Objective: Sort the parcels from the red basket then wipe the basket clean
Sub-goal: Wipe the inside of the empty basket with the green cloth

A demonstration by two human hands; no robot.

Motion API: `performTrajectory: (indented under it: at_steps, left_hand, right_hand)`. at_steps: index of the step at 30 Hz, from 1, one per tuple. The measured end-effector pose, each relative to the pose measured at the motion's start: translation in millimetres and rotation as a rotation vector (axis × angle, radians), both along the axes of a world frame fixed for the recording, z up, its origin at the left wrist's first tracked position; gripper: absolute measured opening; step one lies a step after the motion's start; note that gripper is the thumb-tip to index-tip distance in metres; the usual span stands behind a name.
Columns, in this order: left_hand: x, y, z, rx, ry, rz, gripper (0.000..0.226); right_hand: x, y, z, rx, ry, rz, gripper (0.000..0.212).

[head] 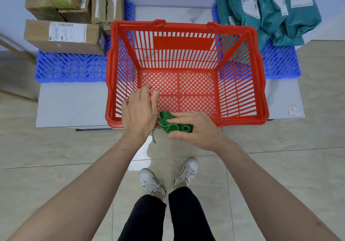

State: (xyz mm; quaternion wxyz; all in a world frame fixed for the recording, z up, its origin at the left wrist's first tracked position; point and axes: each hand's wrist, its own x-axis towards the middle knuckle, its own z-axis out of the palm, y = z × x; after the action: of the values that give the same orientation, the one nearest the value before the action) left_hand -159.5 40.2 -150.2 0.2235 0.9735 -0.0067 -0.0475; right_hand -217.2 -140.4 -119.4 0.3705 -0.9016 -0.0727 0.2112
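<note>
Red slatted plastic, the shopping basket [186,69] sits with nothing inside it on a pale grey platform [71,104], its near rim at the platform's front edge. From the head camera, both bare hands meet over that near rim. The right hand [196,129] has its fingers curled round a small bunched green cloth [173,123], which lies just above the basket's near wall; a thin green strand of the cloth dangles below it. The left hand [140,110] touches the cloth's left end, fingers relaxed and loosely extended over the basket's latticed floor.

Brown cardboard boxes with white labels [65,17] are stacked on a blue lattice plastic pallet [71,67] at the platform's back left corner, touching the basket's left side. Teal plastic mailer bags with white labels [270,11] are heaped on a second blue lattice pallet [280,63] at the back right corner. Below, a beige tiled floor [56,156] shows the person's white sneakers [151,182] and black trousers [186,216].
</note>
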Motion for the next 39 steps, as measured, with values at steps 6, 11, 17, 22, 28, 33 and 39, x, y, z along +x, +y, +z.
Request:
performTrajectory:
  at_steps: [6,11,17,22,28,33,39]
  left_hand:
    - [0.7,-0.3,-1.3,0.001,0.000,-0.007,0.053]
    - [0.4,1.1,-2.6,0.028,0.013,-0.011,0.056]
    - [0.8,-0.8,-4.0,0.056,0.015,-0.014,0.055]
    - [1.5,-0.2,-4.3,0.057,0.026,-0.016,0.055]
    - [2.1,0.1,-3.2,0.063,0.033,-0.009,0.055]
    - [0.7,-2.5,-3.3,0.100,0.028,-0.007,0.057]
    - [1.9,-1.2,-3.4,0.102,0.053,0.000,0.057]
  right_hand:
    - [9.7,11.2,-7.9,0.048,-0.033,-0.132,0.022]
    - [19.7,-11.0,-2.9,0.029,-0.009,-0.062,0.014]
    - [31.5,-57.7,19.5,-0.030,-0.116,-0.345,0.021]
    - [23.8,-2.6,11.7,-0.025,-0.009,0.049,0.041]
    - [33.2,-51.1,17.4,-0.109,0.194,0.171,0.026]
    - [40.5,-51.5,14.2,-0.153,0.180,0.198,0.021]
    - [54.4,-22.6,11.4,0.023,0.313,0.222,0.039]
